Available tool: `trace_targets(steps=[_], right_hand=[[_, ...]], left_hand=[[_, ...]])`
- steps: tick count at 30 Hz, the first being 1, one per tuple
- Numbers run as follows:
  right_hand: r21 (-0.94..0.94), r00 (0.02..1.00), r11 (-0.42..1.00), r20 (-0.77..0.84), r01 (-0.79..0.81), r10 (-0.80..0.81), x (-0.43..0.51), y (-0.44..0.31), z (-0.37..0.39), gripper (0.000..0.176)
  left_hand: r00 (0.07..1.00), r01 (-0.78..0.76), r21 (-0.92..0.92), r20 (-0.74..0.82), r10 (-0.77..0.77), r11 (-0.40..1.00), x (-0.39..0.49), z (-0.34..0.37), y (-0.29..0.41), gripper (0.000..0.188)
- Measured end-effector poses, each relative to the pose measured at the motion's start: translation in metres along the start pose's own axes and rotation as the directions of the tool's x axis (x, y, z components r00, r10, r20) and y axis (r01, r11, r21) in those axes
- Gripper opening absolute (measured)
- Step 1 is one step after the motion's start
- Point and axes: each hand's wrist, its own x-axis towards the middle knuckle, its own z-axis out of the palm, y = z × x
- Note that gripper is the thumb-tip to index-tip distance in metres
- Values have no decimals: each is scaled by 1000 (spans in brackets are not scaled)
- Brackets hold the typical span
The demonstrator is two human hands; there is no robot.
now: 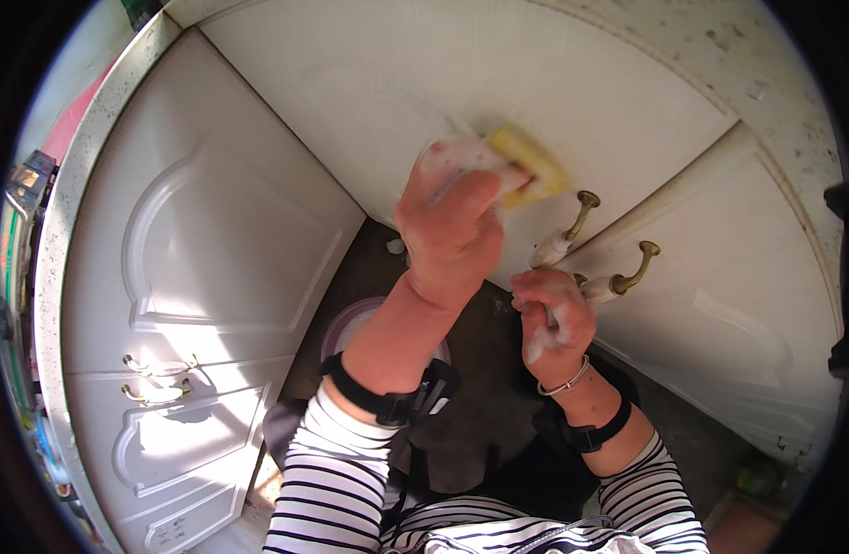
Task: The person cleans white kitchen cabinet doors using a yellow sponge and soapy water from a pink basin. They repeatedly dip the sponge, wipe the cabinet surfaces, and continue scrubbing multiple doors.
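Note:
My left hand [452,215], wet with white foam, grips a yellow sponge [531,166] between thumb and fingers. The sponge is blurred and lies against or very close to a white cabinet door [396,97]. Foam also covers my right hand [559,315], which is loosely curled just below a brass-and-white door handle [554,248]. No object shows in its fingers, though the palm side is partly hidden. A second matching handle [611,285] sits right beside that hand, on the neighbouring cabinet door [715,277]; whether they touch, I cannot tell.
A purple-rimmed basin [338,329] stands on the dark floor [466,443], partly behind my left forearm. More white cabinet doors [209,256] with handles [161,365] line the left side. A speckled countertop edge [85,228] runs above them, with assorted items [33,180] beyond it.

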Motion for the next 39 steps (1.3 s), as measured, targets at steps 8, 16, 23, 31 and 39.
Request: trace_targets(steps=[8,16,23,31,39], right_hand=[[62,1000,998,22,-23,21,1,1,0,29],[85,1000,996,-13,-3,4,0,-4,-5,31],[113,1000,993,-10,-18,19,5,-4,0,32],[105,999,994,34,26,-30,10,-2,10,33],[104,1000,994,11,21,-22,9,-1,22,33]], left_hand=[[987,-63,179,157,35,982,3,-10,-3,38],[987,-32,268,162,-13,963,27,-34,-24,31],[702,710,70,-151,-696,701,65,-70,-103,27],[892,451,196,-139,-431,871,31,-43,-64,35],[963,156,408,142,-231,899,46,-47,-39,32]])
